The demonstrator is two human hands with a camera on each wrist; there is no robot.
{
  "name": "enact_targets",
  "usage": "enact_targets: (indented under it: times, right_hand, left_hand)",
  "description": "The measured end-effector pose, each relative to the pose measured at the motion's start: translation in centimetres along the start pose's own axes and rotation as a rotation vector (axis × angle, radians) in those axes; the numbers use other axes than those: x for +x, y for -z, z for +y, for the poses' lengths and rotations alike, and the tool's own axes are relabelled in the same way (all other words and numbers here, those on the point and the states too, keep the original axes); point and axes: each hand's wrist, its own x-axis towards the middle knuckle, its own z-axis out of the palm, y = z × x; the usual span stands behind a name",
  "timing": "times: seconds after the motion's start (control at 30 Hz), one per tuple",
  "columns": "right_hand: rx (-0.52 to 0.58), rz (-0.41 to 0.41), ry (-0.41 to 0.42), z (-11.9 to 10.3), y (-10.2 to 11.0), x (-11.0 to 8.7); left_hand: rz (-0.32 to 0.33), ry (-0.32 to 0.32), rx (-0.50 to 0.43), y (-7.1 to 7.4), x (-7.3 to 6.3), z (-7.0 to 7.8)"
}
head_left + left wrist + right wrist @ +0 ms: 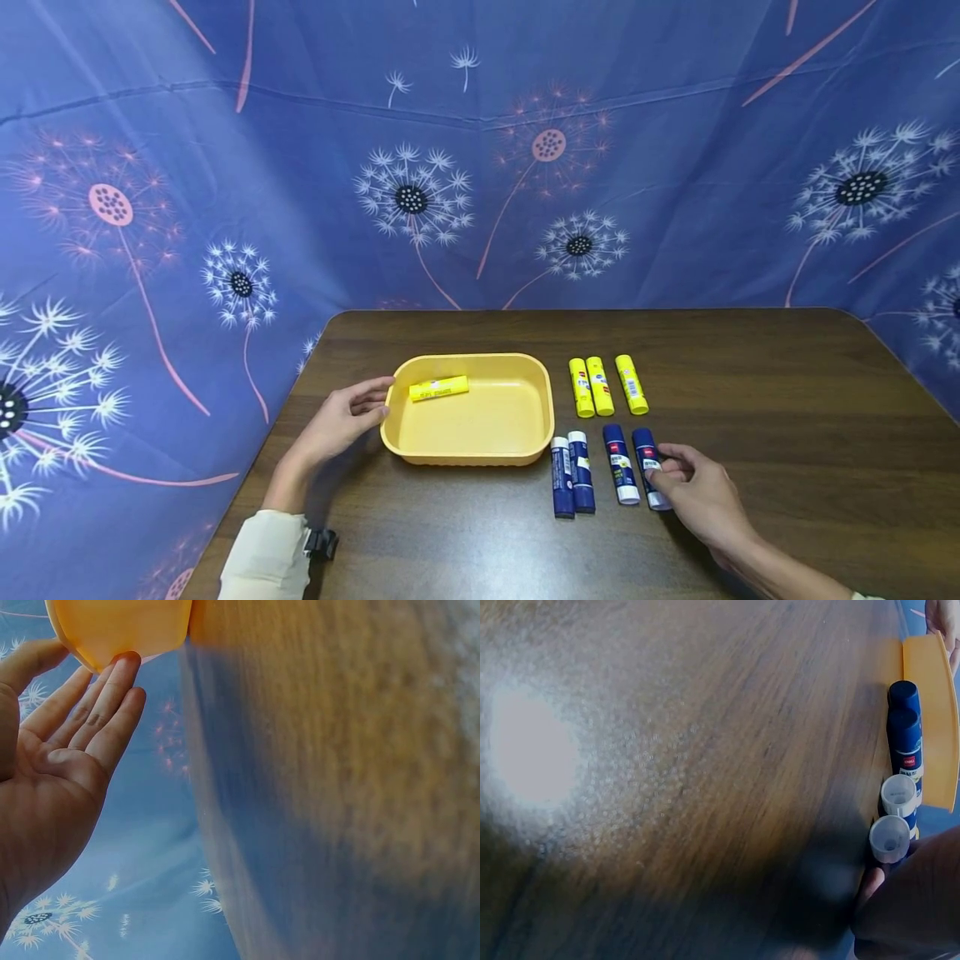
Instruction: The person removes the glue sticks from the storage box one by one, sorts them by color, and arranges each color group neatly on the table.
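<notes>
In the head view my left hand [341, 423] is at the left end of a yellow plastic tray [468, 458], its fingertips touching the wall. The left wrist view has these fingers [109, 712] nearly straight against the tray's outer side [124, 634]. One yellow glue stick [438, 388] lies inside the tray. My right hand [705, 497] pinches the rightmost blue glue stick [647, 454] between thumb and fingers, with the stick lying on the table. Its white end [890, 839] faces the right wrist camera; the hand hides part of the barrel.
Left of the pinched stick lies another blue glue stick [621, 464]. A pair of blue glue sticks with white tops [562, 478] lies by the tray's near right corner. Behind them are three yellow glue sticks [600, 386]. The brown table [795, 392] meets a blue dandelion-print cloth [675, 167].
</notes>
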Motion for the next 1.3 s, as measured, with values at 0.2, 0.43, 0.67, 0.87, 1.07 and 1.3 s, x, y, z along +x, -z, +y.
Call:
enact_targets:
  times: [0.2, 0.43, 0.67, 0.87, 1.07, 1.3]
  right_hand:
    - [0.008, -0.006, 0.003, 0.0, 0.1, -0.1]
    - [0.038, 0.012, -0.01, -0.1, 1.1, 0.5]
    - [0.172, 0.041, 0.129, -2.7, 2.8, 2.3]
    - [0.232, -0.106, 0.266, -7.2, 3.4, 3.7]
    - [0.27, -0.298, 0.338, -11.4, 1.5, 4.9]
    - [0.288, -0.448, 0.382, -15.1, -2.7, 6.7]
  left_hand:
    - [0.0, -0.014, -0.007, 0.0, 0.0, 0.0]
    - [-0.002, -0.006, -0.002, 0.0, 0.0, 0.1]
    - [0.008, 0.0, -0.001, 0.0, 0.0, 0.1]
    - [0.008, -0.001, -0.011, -0.3, 0.0, -0.1]
    - [0.014, -0.017, -0.009, -0.3, 0.1, -0.3]
    - [0.014, -0.019, -0.015, -0.3, 0.3, -0.4]
